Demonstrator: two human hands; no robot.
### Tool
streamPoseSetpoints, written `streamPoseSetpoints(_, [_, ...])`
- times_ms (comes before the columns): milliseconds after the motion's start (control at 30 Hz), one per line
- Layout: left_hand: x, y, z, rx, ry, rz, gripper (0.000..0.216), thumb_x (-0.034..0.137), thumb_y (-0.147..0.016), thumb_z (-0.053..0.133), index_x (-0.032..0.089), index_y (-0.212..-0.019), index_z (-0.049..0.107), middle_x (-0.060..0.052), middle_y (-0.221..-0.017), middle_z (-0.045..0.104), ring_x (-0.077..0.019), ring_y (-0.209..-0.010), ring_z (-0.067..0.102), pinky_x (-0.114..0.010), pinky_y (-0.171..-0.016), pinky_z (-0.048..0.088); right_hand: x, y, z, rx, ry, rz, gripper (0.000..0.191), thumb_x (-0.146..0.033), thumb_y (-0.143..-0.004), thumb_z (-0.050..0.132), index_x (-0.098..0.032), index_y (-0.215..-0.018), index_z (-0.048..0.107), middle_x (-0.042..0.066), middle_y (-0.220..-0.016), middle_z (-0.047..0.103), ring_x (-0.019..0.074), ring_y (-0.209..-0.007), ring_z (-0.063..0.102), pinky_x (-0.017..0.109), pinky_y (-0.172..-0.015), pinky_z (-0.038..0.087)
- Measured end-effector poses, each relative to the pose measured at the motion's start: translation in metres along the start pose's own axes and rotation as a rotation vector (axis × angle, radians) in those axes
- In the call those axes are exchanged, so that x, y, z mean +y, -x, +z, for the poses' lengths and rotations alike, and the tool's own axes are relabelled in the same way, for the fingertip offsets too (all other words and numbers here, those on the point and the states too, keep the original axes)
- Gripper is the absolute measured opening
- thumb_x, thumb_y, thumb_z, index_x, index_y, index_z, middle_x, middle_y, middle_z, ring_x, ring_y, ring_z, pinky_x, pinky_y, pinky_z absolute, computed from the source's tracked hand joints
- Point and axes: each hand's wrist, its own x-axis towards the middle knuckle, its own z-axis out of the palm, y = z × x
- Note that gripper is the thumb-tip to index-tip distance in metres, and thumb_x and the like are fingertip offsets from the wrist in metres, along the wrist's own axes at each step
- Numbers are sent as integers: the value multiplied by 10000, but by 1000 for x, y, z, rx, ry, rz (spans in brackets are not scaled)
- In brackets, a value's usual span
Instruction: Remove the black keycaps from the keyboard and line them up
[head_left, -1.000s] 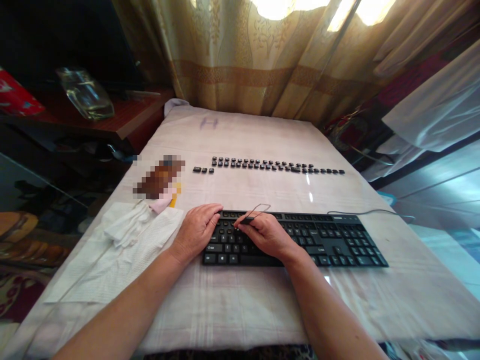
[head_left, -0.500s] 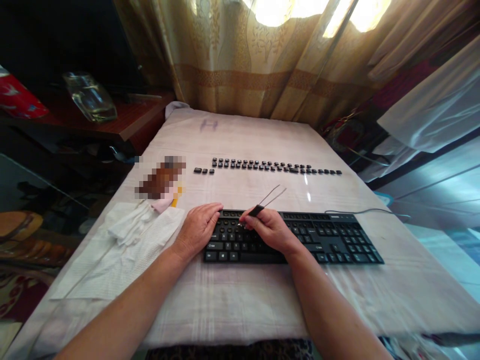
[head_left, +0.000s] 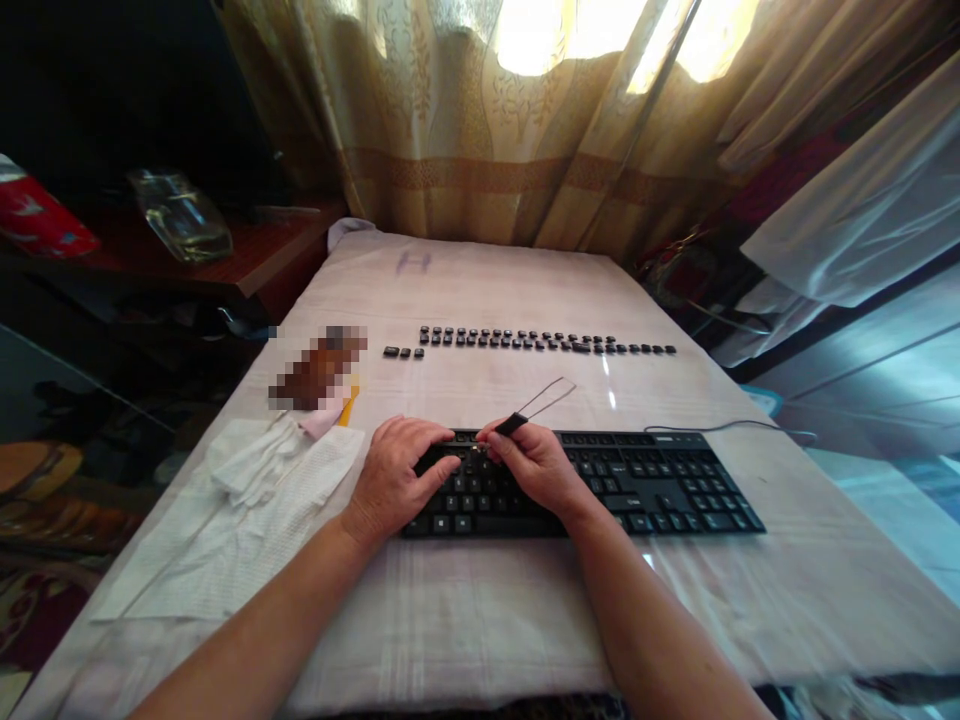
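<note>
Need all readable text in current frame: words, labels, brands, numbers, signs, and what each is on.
"H": faint purple mark on the pale plaid tablecloth.
Four-pane Windows-style logo: bottom-row black key of the long black plastic keyboard.
Too small or blurred: other keyboard legends, the pale label at its far right, and any on the loose black square-ish keycaps.
Red cylindrical container: white markings, no legible words.
</note>
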Motion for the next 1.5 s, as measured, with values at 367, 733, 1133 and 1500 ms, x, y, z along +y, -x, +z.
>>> streamPoseSetpoints(367, [9,1,2,-36,88,-40,166,385,-883,615,240,-950,661,-20,-919,736,-214,-893,659,-465,-1024,387,-15,2,16,-18,109,-207,191,-255,-955,512,-204,-922,693,38,-835,741,160,-757,686,279,-749,540])
streamPoseSetpoints(733, [4,3,6,-18,109,-87,106,300,-845,652,238,-932,659,-7,-904,746,-215,-874,681,-480,-1019,423,-13,3,20,21,116,-259,155,-213,-941,556,-218,-982,705,41,-883,754,164,-811,705,282,-755,560])
streamPoseSetpoints(1133, [-3,4,3,49,97,-116,140,313,-892,617,261,-1003,684,0,-895,746,-197,-859,671,-439,-1008,444,2,7,-10,113,623,-236,285,-109,-878,547,-215,-1090,705,71,-972,727,204,-863,690,305,-772,553])
streamPoseSetpoints(1500, [-7,4,1,94,87,-149,177,294,-904,593,250,-1034,705,-20,-895,744,-196,-855,657,-382,-880,507,7,10,-18,-23,880,-164,307,-51,-846,557,-244,-993,746,61,-923,730,219,-846,661,327,-743,536])
